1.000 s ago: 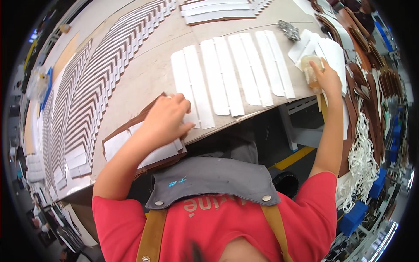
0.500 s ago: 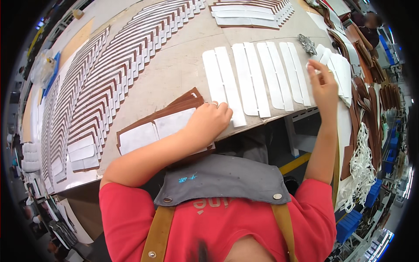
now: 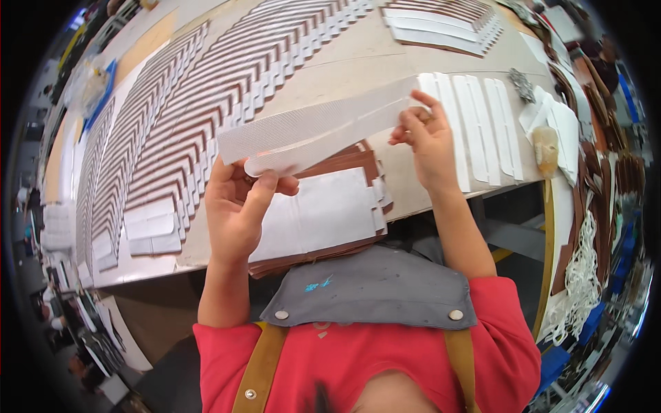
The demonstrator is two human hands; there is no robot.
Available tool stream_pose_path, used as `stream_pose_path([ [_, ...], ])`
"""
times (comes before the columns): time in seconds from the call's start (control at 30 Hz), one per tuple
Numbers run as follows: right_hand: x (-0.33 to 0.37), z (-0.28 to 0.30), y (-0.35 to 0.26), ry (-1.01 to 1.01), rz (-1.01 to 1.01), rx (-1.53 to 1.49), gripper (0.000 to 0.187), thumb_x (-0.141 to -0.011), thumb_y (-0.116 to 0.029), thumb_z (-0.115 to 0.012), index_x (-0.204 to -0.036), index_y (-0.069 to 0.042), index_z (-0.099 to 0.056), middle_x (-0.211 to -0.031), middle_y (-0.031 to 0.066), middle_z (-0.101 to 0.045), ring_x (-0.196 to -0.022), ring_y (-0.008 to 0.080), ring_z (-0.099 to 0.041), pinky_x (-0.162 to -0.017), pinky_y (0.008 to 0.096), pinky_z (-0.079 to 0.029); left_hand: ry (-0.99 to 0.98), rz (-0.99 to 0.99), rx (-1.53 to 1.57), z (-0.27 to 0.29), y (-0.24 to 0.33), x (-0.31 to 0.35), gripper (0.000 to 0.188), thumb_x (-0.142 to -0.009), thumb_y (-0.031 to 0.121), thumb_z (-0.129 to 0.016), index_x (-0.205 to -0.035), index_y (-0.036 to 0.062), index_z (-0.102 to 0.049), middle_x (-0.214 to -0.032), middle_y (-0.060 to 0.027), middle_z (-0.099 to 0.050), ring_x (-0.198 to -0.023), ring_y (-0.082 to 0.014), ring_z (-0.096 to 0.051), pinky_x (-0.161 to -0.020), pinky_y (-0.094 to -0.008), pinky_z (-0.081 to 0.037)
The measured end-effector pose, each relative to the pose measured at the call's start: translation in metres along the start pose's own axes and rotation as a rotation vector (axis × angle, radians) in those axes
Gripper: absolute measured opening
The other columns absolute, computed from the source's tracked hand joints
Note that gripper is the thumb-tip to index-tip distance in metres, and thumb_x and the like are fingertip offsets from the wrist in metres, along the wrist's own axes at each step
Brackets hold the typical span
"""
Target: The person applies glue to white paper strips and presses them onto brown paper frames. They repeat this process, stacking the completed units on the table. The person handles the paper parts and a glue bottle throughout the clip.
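A long white mesh-textured strip (image 3: 323, 120), slit along its middle, is stretched in the air between my hands. My left hand (image 3: 237, 210) pinches its left end between thumb and fingers. The strip's right end is at the fingers of my right hand (image 3: 428, 141), closed on it. Under the strip lies a stack of brown pieces with a white panel (image 3: 317, 213) on top, near the table's front edge. Beyond my right hand, similar white strips (image 3: 475, 131) lie side by side on the table.
Long overlapping rows of brown-and-white pieces (image 3: 206, 96) cover the table's left and far side. A yellowish lump (image 3: 546, 150) sits at the right beside white pieces (image 3: 558, 124) and a crumpled silvery thing (image 3: 522, 85). White cords (image 3: 584, 275) hang at the right.
My hands have lifted a white strip off the table and brought it left over the brown stack. My right hand has come left from the white pieces. The yellowish lump now shows at the right.
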State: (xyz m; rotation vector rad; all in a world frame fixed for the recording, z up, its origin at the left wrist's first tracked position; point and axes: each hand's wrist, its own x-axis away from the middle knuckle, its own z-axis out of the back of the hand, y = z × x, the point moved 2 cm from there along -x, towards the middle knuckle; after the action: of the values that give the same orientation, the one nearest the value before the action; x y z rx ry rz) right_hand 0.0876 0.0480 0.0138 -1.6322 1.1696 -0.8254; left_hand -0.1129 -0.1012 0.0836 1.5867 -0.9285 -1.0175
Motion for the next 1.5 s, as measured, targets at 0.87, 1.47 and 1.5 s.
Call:
stream_pose_path([
  [0.87, 0.095, -0.018, 0.028, -0.257, -0.141, 0.587, 0.03, -0.081, 0.007, -0.058, -0.11, -0.001, -0.06, -0.076, 0.0006, -0.047, -0.052, 0.0024, -0.044, -0.045, 0.0159, -0.034, 0.189, 0.227, -0.802, 0.082, -0.044, 0.092, 0.027, -0.078, -0.005, -0.056, -0.104, 0.0037, -0.058, -0.077, -0.0036, -0.051, -0.058, -0.0087, -0.045, -0.051, -0.0209, -0.038],
  [1.47, 0.093, -0.024, 0.023, -0.301, -0.065, 0.876, 0.033, -0.076, 0.004, -0.061, -0.108, -0.003, -0.063, -0.071, 0.0031, -0.049, -0.055, 0.0084, -0.041, -0.051, 0.021, -0.033, 0.068, 0.379, -0.86, 0.085, -0.035, 0.081, 0.034, -0.079, 0.001, -0.057, -0.112, 0.0071, -0.056, -0.073, -0.0066, -0.049, -0.052, -0.0147, -0.049, -0.05, -0.0276, -0.042],
  [1.5, 0.093, -0.024, 0.021, -0.319, -0.032, 0.897, 0.033, -0.076, 0.004, -0.062, -0.108, -0.003, -0.063, -0.071, 0.0031, -0.049, -0.055, 0.0086, -0.041, -0.051, 0.0211, -0.034, 0.065, 0.377, -0.904, 0.084, -0.037, 0.081, 0.034, -0.079, 0.002, -0.057, -0.113, 0.008, -0.056, -0.073, -0.0069, -0.05, -0.052, -0.0159, -0.05, -0.05, -0.0286, -0.043],
])
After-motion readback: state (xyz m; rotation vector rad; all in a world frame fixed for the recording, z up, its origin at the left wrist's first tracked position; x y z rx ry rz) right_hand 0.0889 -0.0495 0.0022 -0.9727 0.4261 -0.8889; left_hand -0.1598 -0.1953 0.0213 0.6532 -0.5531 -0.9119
